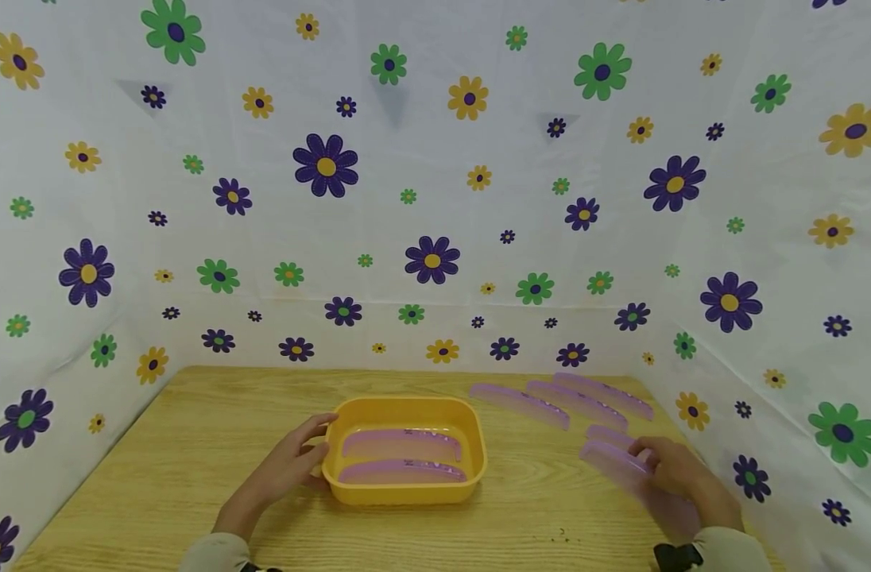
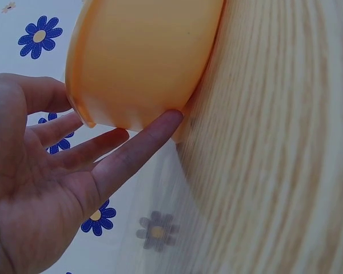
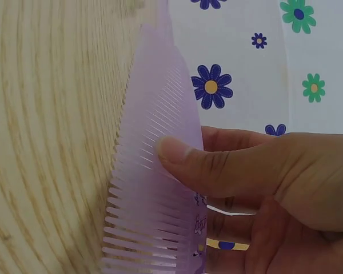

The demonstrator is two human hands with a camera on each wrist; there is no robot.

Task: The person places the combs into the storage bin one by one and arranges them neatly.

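A yellow plastic tub (image 1: 403, 494) stands on the table with two purple combs inside, a rear comb (image 1: 401, 445) and a front comb (image 1: 403, 473). My left hand (image 1: 287, 462) touches the tub's left end. In the left wrist view its fairly straight fingers (image 2: 140, 151) rest against the outer wall and rim. At the right, my right hand (image 1: 682, 473) pinches a translucent purple comb (image 3: 154, 114) between thumb and fingers. The held comb is tilted, its teeth toward the table in the right wrist view. Just behind it shows another purple comb (image 1: 607, 435), partly hidden.
Three more purple combs lie at the back right: a left one (image 1: 520, 403), a middle one (image 1: 577, 403) and a far one (image 1: 603, 393). Flower-printed white sheeting (image 1: 435, 199) surrounds the wooden table (image 1: 214, 429). Small dark specks (image 1: 563, 537) mark the table's front right.
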